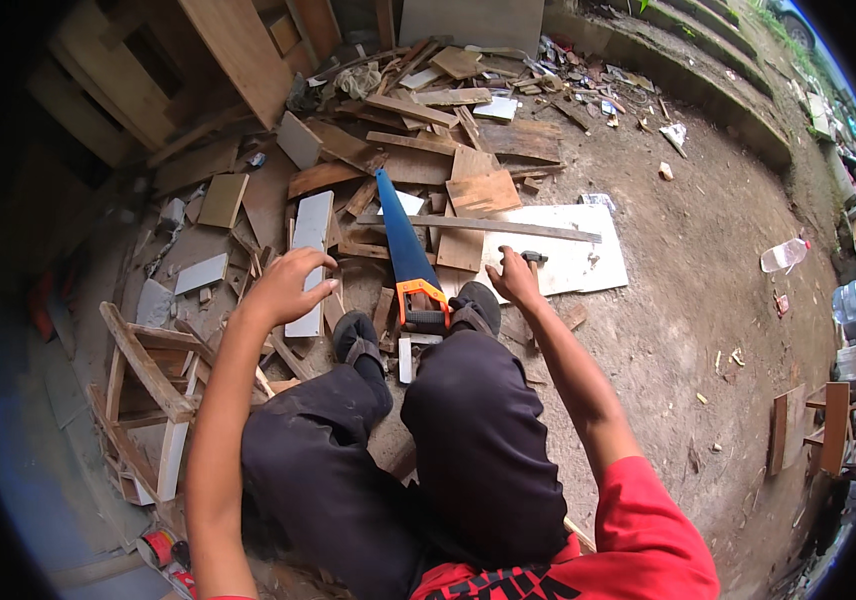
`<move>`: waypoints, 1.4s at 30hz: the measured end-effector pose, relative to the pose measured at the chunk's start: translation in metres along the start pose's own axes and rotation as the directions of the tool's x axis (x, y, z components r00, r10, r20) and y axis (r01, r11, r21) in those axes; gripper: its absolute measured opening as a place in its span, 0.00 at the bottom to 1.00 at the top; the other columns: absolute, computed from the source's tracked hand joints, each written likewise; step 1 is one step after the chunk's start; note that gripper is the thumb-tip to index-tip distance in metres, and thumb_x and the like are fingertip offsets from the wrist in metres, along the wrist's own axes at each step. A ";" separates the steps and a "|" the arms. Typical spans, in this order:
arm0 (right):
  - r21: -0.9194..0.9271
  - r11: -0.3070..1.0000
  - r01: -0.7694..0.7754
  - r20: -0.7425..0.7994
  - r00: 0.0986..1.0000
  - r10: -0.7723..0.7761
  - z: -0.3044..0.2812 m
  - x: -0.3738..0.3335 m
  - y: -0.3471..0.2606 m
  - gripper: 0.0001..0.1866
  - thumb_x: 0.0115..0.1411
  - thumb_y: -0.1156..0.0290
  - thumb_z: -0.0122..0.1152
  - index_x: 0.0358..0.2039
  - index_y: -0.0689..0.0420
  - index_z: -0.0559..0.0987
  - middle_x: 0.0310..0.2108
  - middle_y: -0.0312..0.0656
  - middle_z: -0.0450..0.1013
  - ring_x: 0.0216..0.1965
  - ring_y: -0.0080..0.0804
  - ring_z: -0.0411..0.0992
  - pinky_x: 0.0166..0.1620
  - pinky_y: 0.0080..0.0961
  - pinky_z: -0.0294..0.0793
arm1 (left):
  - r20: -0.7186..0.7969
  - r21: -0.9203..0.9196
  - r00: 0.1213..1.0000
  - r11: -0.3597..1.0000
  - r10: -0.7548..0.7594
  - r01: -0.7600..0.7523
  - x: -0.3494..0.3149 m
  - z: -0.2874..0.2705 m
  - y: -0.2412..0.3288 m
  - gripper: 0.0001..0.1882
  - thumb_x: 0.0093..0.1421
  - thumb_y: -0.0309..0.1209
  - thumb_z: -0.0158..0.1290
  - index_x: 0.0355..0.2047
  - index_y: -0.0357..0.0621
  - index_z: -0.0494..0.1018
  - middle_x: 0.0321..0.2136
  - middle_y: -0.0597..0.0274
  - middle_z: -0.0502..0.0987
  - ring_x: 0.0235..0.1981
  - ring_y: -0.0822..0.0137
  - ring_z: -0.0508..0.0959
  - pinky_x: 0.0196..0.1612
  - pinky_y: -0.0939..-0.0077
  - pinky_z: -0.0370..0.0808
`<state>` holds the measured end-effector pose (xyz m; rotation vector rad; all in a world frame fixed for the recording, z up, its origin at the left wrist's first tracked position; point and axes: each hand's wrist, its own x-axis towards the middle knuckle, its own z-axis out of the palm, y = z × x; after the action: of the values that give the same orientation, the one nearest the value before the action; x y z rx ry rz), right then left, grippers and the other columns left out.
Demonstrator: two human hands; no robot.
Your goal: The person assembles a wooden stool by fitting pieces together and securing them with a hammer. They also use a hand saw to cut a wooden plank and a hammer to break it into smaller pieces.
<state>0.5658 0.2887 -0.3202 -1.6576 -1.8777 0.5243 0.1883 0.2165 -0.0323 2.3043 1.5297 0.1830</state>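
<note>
My left hand (293, 286) is raised above a narrow white board (311, 255), fingers apart and holding nothing. To the right, my right hand (515, 278) is curled at a small hammer (535, 259); its dark head shows past the knuckles, and most of the handle is hidden under the hand. Between my hands lies a handsaw (404, 235) with a blue blade and an orange and black handle. The blade points away from me, and the handle rests between my feet. Beyond my right hand is a large white panel (568, 235), crossed by a long thin wooden strip (508, 228).
Scrap boards (418, 120) are heaped ahead of me. A broken wooden frame (148, 365) stands at my left, near leaning panels (238, 50). On the dirt floor at right lie a plastic bottle (784, 255) and a wooden piece (810, 430). Concrete steps (708, 90) rise at far right.
</note>
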 end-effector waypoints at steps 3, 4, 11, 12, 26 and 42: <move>-0.018 0.997 -0.071 0.174 0.982 0.073 0.007 0.031 0.006 0.32 0.55 0.49 0.66 0.45 0.69 0.73 0.35 0.62 0.76 0.41 0.58 0.76 0.45 0.44 0.74 | 0.007 -0.188 1.000 0.982 0.030 -0.028 0.040 0.025 -0.009 0.17 0.60 0.38 0.57 0.44 0.40 0.76 0.47 0.51 0.77 0.52 0.52 0.75 0.56 0.62 0.70; -0.056 0.994 -0.095 0.209 0.972 0.105 0.014 0.039 0.011 0.33 0.54 0.48 0.66 0.43 0.70 0.74 0.34 0.63 0.76 0.39 0.59 0.76 0.43 0.44 0.75 | -0.008 -0.190 0.999 0.981 0.044 -0.045 0.051 0.034 -0.012 0.16 0.60 0.37 0.57 0.44 0.40 0.76 0.46 0.51 0.77 0.51 0.51 0.75 0.56 0.62 0.70; -0.137 0.948 -0.287 0.044 0.955 0.295 0.087 0.079 0.013 0.50 0.48 0.37 0.68 0.42 0.80 0.66 0.39 0.75 0.71 0.42 0.64 0.74 0.45 0.46 0.76 | -0.087 -0.167 0.994 0.982 0.073 -0.087 0.113 0.124 -0.051 0.16 0.59 0.35 0.58 0.45 0.42 0.75 0.50 0.54 0.75 0.55 0.52 0.73 0.58 0.59 0.68; -0.166 0.943 -0.289 -0.018 0.957 0.290 0.103 0.080 0.013 0.52 0.48 0.35 0.67 0.44 0.80 0.65 0.40 0.75 0.71 0.43 0.63 0.74 0.45 0.45 0.76 | -0.128 -0.167 0.989 0.981 0.079 -0.100 0.120 0.139 -0.058 0.16 0.59 0.34 0.58 0.46 0.42 0.74 0.50 0.55 0.75 0.55 0.52 0.73 0.59 0.58 0.67; -0.218 0.831 -0.512 0.005 0.851 0.525 0.131 0.117 -0.015 0.63 0.41 0.38 0.74 0.56 0.80 0.54 0.52 0.65 0.59 0.54 0.63 0.64 0.50 0.57 0.70 | -0.388 -0.592 0.813 0.793 -0.434 0.142 0.156 0.261 -0.116 0.25 0.59 0.29 0.56 0.56 0.38 0.66 0.53 0.47 0.68 0.57 0.51 0.69 0.60 0.60 0.66; 0.445 0.463 -0.767 0.519 0.642 0.565 -0.003 0.192 -0.002 0.28 0.61 0.43 0.55 0.50 0.52 0.77 0.41 0.45 0.74 0.40 0.36 0.75 0.40 0.42 0.75 | -0.595 -0.577 0.699 0.817 -0.397 -0.027 0.137 0.203 -0.088 0.26 0.61 0.29 0.54 0.57 0.32 0.62 0.56 0.46 0.67 0.59 0.51 0.67 0.63 0.59 0.61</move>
<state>0.5541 0.4774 -0.2858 -1.8214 -0.8749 1.6411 0.2299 0.3245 -0.2655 1.6318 1.7130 1.3895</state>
